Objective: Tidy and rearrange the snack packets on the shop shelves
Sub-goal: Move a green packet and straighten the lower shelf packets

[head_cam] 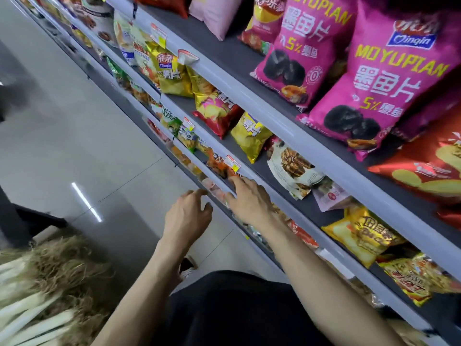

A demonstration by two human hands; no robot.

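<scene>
Running diagonally from the far left to the near right, the tiered shelves (262, 106) fill the right side, their pale front edges facing a grey tiled floor (74, 133). On the top shelf stand large magenta packets (389, 78), upright and pressed side by side. A bundle of white-stalked onions (32, 308) with matted roots lies at the lower left, well apart from the shelves. On the middle shelf a red packet (217, 113) and a gold packet (249, 136) lie tipped forward near the front edge, and just beside them a white packet (291, 168) printed with walnuts lies flat.

The person's right hand (249, 198) reaches over the front edge of the lower shelf, fingers spread and straight, grasping nothing; its forefinger touches an orange packet (219, 164) just behind that edge. The left hand (187, 218) hovers just outside the same edge, fingers loosely curled and empty. A small price tag (232, 162) is clipped to the edge just beyond the right hand's fingertips.
</scene>
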